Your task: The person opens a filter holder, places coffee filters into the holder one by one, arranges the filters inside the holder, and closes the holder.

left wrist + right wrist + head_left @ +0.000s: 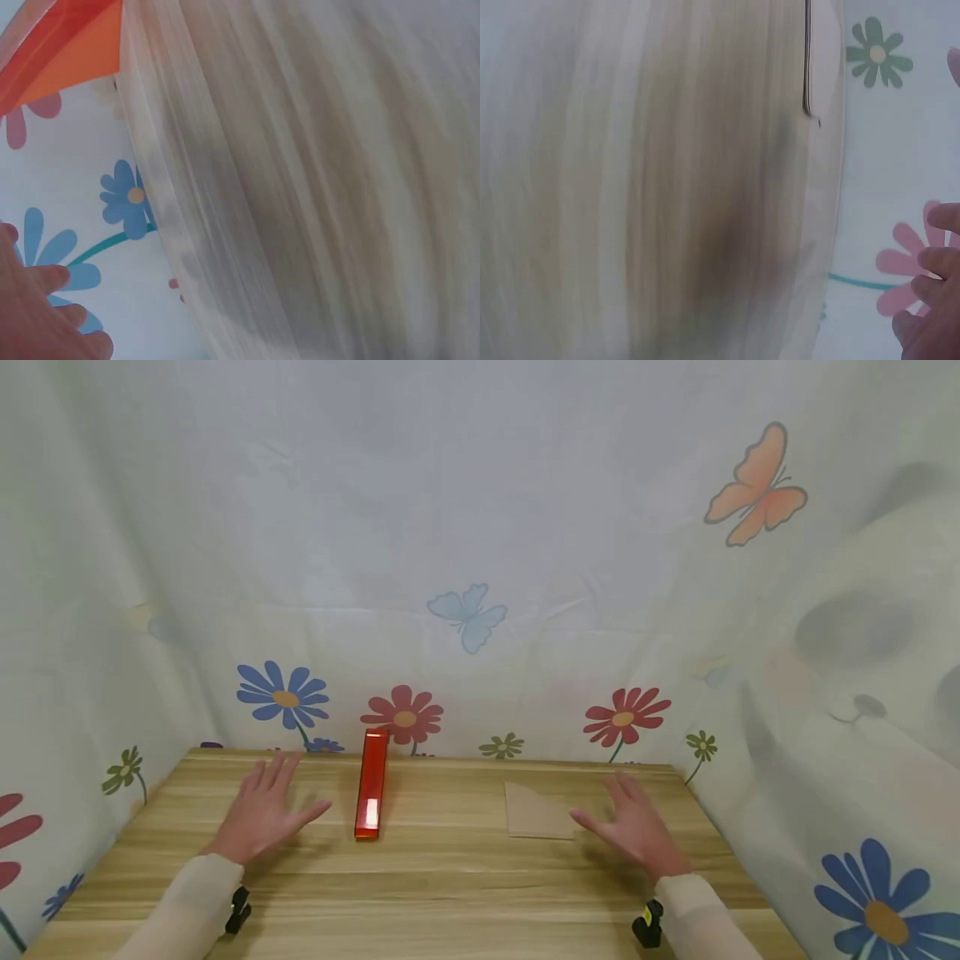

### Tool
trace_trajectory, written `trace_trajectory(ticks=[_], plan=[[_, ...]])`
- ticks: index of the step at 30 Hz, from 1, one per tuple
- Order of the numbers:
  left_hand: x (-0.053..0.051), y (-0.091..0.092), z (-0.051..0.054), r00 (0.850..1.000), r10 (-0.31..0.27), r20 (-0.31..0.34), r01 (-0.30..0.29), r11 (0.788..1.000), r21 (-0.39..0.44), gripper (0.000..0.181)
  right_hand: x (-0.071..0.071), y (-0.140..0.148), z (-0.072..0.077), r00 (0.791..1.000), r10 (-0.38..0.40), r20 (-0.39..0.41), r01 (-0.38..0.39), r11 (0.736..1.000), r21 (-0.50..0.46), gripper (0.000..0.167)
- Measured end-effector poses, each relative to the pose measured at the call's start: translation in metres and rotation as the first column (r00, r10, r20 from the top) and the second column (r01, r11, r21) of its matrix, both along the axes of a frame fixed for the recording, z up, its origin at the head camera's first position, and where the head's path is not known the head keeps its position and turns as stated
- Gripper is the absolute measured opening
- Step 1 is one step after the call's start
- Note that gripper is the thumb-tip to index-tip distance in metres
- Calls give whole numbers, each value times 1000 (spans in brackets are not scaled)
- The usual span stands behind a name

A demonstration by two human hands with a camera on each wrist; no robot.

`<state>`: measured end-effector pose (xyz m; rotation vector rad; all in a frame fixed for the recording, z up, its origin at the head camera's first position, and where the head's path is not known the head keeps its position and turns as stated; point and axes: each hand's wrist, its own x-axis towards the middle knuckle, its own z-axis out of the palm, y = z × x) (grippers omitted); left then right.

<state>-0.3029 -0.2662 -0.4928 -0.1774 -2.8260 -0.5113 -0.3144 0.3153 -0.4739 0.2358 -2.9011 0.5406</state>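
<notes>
Spanning the lower frame of the head view, a wood-grain tabletop [450, 893] meets a white sheet [562, 510] printed with flowers [623, 718], an orange butterfly [761, 493] at upper right and a pale blue butterfly [470, 617] near the centre. A glossy red box [372, 785] sits left of centre, a tan cardboard piece [534, 816] right of centre. At lower left the left hand [262, 810] spreads wide near the box; at lower right the right hand [633, 825], thumb held wide of its fingers, is just beside the cardboard piece.
</notes>
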Motion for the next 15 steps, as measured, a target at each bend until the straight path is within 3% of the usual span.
trace_trajectory(ticks=[8,15], plan=[[-4,15,-1,999,3,35,-7,993,118,105,3,-26,-4,1000,6,-11,-7,991,-135,99],[-6,32,-1,999,-6,54,-4,983,184,104,11,-55,-9,1000,3,-6,-4,955,-296,85]])
